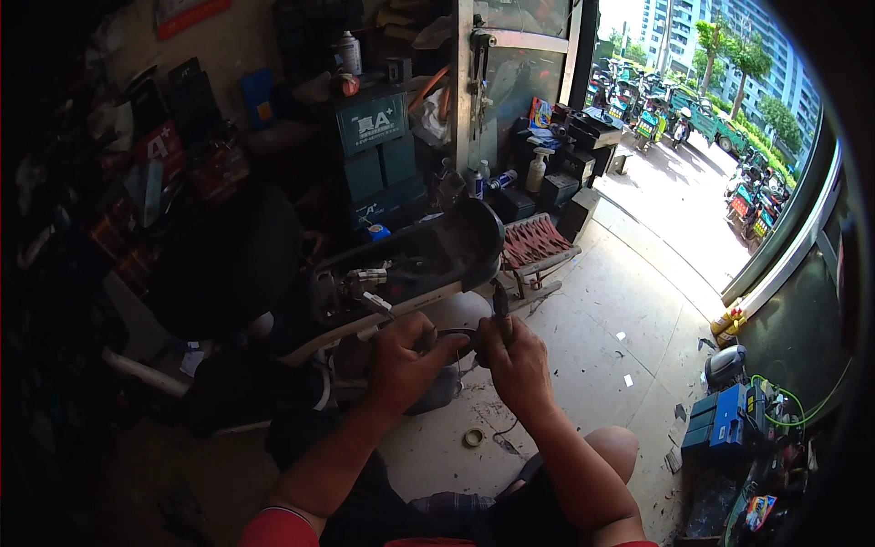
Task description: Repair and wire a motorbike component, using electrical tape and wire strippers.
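My left hand (407,357) is closed, thumb and fingers pinching a thin dark cable (456,332) that spans toward my other hand. Just beyond those fingers, a white plug connector (376,304) sticks up. My right hand (516,365) grips dark pliers (499,299), their head pointing up and away from me; the handles are mostly hidden in the fist. Both hands are close together, in front of an opened scooter body (437,246) with a dark hollow tray. Inside the tray lies a pale connector block (366,275) among wires.
A roll of tape (473,438) lies on the pale floor below my hands. Beyond the tray stands a rack with reddish straps (541,242). Boxed batteries (375,137) are stacked behind, a spray bottle (538,170) near the doorway. At right sits a blue battery case (717,419).
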Demonstrator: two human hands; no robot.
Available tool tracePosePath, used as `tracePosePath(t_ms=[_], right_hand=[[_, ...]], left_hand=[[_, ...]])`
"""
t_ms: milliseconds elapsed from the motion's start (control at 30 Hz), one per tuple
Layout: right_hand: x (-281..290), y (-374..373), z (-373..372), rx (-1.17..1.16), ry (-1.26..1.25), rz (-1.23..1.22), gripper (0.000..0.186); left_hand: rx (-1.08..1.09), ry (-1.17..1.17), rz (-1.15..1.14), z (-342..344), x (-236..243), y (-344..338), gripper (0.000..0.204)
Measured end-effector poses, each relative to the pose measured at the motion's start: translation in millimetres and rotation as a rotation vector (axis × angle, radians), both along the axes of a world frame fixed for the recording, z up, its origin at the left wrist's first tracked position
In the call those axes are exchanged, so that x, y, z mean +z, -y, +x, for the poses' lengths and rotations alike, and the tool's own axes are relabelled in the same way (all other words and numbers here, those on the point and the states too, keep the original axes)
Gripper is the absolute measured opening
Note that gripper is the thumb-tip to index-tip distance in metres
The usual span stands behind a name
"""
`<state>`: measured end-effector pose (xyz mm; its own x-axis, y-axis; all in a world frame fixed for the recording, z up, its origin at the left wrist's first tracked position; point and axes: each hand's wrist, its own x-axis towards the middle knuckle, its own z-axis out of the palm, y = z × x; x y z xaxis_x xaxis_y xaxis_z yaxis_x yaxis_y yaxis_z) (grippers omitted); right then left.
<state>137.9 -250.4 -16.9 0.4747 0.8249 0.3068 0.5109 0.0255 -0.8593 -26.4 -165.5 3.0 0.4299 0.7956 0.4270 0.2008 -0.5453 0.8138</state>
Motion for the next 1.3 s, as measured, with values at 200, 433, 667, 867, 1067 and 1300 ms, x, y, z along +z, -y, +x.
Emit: tracePosePath(t_ms=[200,433,667,867,1067,1300], right_hand=[[-21.2,3.8,19.8,-0.022,-0.646,-0.329,0.023],[14.4,64.0,55.5,-0.048,-0.842,-0.139,0.031],[53.6,114.2,94.0,-0.391,-0.808,0.241,0.033],[29.2,119.2,105.7,-0.357,-0.944,0.215,0.033],[34.9,125.8,100.5,-0.404,-1.081,0.139,0.036],[14.3,149.5,95.4,-0.52,-1.079,-0.047,0.041]], left_hand=[[0.027,-0.027,0.153,-4.0,-8.9,-5.3,0.032],[0.012,0.035,0.423,-21.7,20.6,-0.3,0.049],[-0.012,0.07,0.261,-42.3,20.6,2.4,0.04],[-0.026,-0.072,0.2,-47.7,17.5,15.7,0.028],[0.003,-0.205,0.134,-59.0,9.4,41.1,0.033],[0.197,-0.284,-0.088,-73.3,-14.1,92.9,0.026]])
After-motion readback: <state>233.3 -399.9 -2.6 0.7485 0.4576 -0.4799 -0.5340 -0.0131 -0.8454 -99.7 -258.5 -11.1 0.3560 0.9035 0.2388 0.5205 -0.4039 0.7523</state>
